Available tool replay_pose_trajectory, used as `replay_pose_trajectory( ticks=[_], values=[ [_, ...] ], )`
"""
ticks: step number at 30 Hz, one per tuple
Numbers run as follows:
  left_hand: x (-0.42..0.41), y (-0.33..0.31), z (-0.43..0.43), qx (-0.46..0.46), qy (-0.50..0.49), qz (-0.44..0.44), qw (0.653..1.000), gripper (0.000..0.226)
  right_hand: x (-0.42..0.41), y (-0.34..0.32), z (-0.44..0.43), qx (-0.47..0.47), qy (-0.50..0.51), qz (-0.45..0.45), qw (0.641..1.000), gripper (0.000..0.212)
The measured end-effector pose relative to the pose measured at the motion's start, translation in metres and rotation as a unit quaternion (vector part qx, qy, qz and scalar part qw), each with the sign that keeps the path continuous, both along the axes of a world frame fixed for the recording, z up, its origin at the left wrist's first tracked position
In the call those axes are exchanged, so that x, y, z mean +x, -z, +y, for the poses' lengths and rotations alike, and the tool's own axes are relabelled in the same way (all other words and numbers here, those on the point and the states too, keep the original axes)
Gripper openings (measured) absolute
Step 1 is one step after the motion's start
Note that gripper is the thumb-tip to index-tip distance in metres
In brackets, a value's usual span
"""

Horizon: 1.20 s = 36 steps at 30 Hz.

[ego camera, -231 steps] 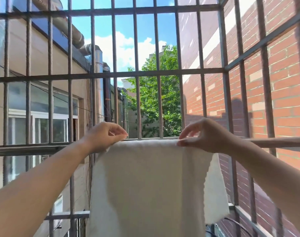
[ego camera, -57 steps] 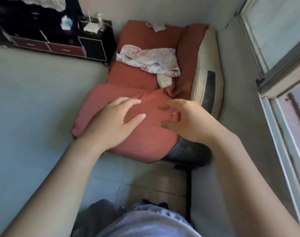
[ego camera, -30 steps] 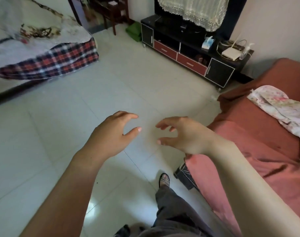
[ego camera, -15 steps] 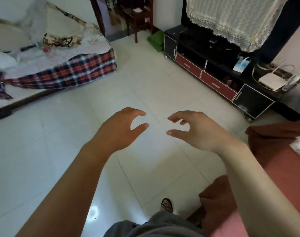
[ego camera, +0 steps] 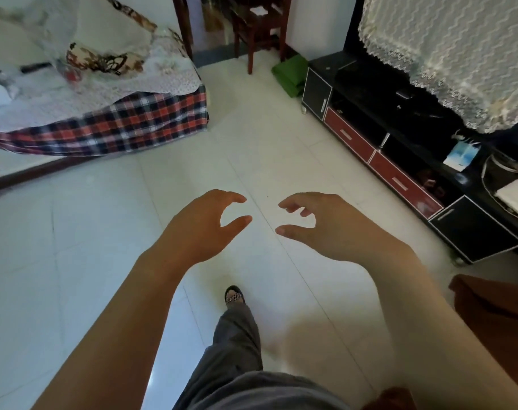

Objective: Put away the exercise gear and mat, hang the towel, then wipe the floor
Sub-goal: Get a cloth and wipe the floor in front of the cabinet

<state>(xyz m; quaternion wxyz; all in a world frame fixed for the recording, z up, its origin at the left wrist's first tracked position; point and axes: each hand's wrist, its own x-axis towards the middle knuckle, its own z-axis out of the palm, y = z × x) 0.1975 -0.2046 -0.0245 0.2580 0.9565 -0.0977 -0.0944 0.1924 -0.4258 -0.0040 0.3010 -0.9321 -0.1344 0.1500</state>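
My left hand [ego camera: 204,229] and my right hand [ego camera: 325,229] hover side by side over the white tiled floor [ego camera: 104,247], both empty with fingers curled apart. A green folded mat-like thing [ego camera: 290,75] lies on the floor at the far end, beside the black cabinet. My right foot in a dark sandal [ego camera: 233,295] is stepped forward below the hands. The towel is out of view.
A bed with a red plaid cover [ego camera: 127,125] stands at the left. A black TV cabinet with red drawers [ego camera: 399,161] lines the right wall under a lace cover [ego camera: 447,54]. A wooden chair [ego camera: 257,28] stands at the back. A rust-red couch edge [ego camera: 494,315] is at lower right.
I let go of the towel hung on the window rail and turned from the window and red couch into the room. The bed and cabinet have come nearer; my hands stay empty.
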Motion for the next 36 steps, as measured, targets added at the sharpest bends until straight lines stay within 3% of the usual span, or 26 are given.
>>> replay_pose_trajectory(
  ticks=[9, 19, 29, 36],
  values=[
    [0.217, -0.027, 0.081, 0.004, -0.024, -0.008, 1.0, 0.044, 0.218, -0.021, 0.07, -0.007, -0.014, 0.007, 1.0, 0.046],
    [0.439, -0.005, 0.117, -0.007, -0.024, 0.015, 1.0, 0.042, 0.45, 0.002, 0.101, 0.033, 0.023, 0.022, 0.999, 0.045],
    [0.725, -0.004, 0.106, 0.034, 0.017, 0.058, 0.998, 0.042, 0.716, 0.014, 0.085, -0.06, -0.005, 0.072, 0.996, 0.046],
    [0.849, -0.002, 0.152, 0.024, -0.056, 0.069, 0.996, 0.045, 0.89, 0.015, 0.146, -0.073, -0.095, 0.084, 0.989, 0.051]
  ],
)
